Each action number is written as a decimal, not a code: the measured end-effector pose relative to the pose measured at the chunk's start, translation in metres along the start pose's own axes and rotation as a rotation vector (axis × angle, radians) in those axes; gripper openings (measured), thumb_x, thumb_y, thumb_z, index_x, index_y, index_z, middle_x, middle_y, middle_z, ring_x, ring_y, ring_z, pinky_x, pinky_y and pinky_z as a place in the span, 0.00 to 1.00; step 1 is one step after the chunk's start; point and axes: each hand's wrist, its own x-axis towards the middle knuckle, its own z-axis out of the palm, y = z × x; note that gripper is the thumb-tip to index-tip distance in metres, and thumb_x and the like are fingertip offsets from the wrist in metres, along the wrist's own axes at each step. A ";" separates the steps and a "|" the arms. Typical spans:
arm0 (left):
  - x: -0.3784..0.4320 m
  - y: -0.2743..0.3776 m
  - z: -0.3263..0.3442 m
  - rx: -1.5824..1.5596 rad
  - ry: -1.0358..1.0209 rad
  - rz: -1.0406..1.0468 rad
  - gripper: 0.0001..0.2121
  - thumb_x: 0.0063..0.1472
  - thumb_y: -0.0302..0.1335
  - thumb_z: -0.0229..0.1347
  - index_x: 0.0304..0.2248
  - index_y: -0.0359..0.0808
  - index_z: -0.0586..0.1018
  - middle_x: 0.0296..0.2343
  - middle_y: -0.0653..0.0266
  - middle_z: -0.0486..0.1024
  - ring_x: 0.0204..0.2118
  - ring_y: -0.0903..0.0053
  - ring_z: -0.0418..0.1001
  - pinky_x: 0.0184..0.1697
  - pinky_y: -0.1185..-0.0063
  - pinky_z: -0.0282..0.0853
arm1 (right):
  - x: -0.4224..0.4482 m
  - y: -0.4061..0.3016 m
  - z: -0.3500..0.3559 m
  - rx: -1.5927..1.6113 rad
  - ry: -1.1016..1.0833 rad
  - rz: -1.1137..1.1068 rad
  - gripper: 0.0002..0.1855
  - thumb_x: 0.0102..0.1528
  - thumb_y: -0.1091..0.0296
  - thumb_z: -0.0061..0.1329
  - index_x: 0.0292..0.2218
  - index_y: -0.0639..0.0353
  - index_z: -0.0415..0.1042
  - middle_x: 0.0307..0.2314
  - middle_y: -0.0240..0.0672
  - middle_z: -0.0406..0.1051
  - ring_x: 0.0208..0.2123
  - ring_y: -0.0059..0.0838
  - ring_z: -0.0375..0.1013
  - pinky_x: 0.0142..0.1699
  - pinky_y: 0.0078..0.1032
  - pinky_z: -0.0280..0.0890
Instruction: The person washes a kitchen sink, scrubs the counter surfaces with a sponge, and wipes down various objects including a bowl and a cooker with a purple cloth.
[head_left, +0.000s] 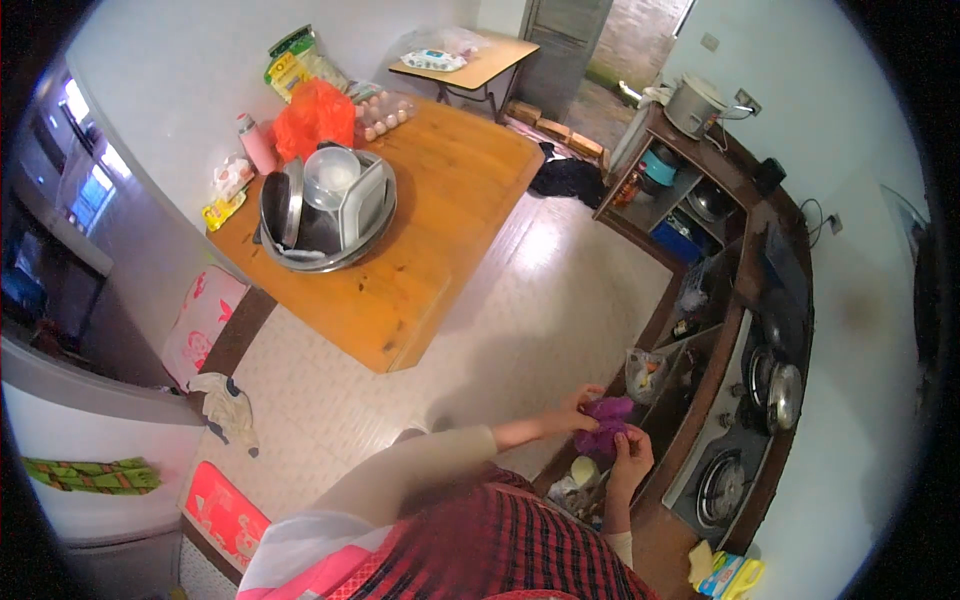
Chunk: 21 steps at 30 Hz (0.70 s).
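Note:
A crumpled purple cloth or bag (602, 426) is between my two hands, in front of the low open shelves. My left hand (583, 411) grips its left side. With thumb and fingertips, my right hand (631, 451) pinches its lower right edge. Just below the hands, a pale round item (584, 471) lies among bagged things on the bottom shelf. A clear plastic bag with something orange inside (646, 375) is a little above and to the right of them. Whether the purple thing is cloth or plastic, I cannot tell.
A wooden table (457, 195) bears a large metal basin (330, 262) with dishes, an orange-red plastic bag (315, 120) and eggs (386, 114). The brown counter on the right holds a gas stove (720, 487) and a lidded pan (784, 397). A beige cloth (229, 412) lies by the doorway.

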 end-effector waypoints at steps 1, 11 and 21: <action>0.002 0.013 -0.013 -0.011 0.002 -0.007 0.29 0.47 0.29 0.58 0.48 0.36 0.60 0.36 0.63 0.67 0.35 0.77 0.67 0.36 0.79 0.65 | 0.014 -0.002 0.011 -0.009 -0.002 0.008 0.03 0.50 0.77 0.45 0.29 0.64 0.66 0.29 0.34 0.68 0.30 0.22 0.65 0.37 0.21 0.62; 0.068 0.121 -0.095 0.316 0.210 -0.119 0.11 0.58 0.24 0.45 0.42 0.35 0.68 0.36 0.58 0.70 0.39 0.72 0.68 0.43 0.76 0.63 | 0.142 0.037 0.076 0.353 -0.501 0.406 0.14 0.46 0.75 0.50 0.37 0.59 0.63 0.31 0.29 0.64 0.34 0.23 0.64 0.41 0.23 0.60; 0.126 0.129 -0.157 0.780 0.637 0.361 0.11 0.52 0.29 0.51 0.36 0.36 0.72 0.30 0.52 0.70 0.33 0.56 0.68 0.35 0.69 0.65 | 0.305 0.013 0.193 0.047 -1.051 -0.007 0.12 0.47 0.68 0.51 0.32 0.66 0.70 0.27 0.33 0.69 0.31 0.22 0.66 0.38 0.22 0.61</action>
